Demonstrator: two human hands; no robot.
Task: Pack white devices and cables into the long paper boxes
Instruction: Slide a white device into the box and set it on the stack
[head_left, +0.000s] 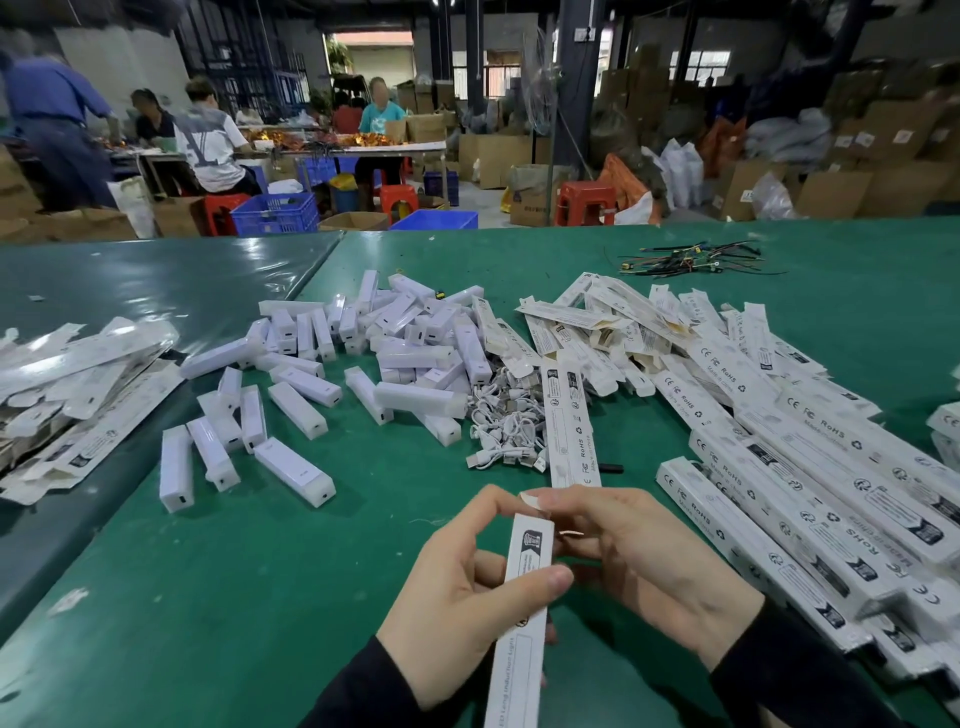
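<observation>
Your left hand (462, 587) grips a long paper box (522, 618) near the front edge of the green counter (260, 597), thumb pressed across its printed face and fingers curled behind it. The box points away from you, its far end raised toward your right hand (639, 551). That hand pinches the small end flap (531, 501) of the box between its fingertips, with the other fingers curled just beside the open end.

Beyond your hands, a loose heap of white devices (384, 353) lies across the middle of the counter, several scattered singly toward the left. Just right of that heap sits a tangle of short white cables (506, 426), touching the devices. A single flat box (570, 426) lies lengthwise between the cables and your hands. To the right, a large pile of long boxes (810, 467) fans out, printed sides up. At the left edge lies another pile of flattened boxes (78, 395). Far back on the right rests a bundle of dark wires (696, 259).
</observation>
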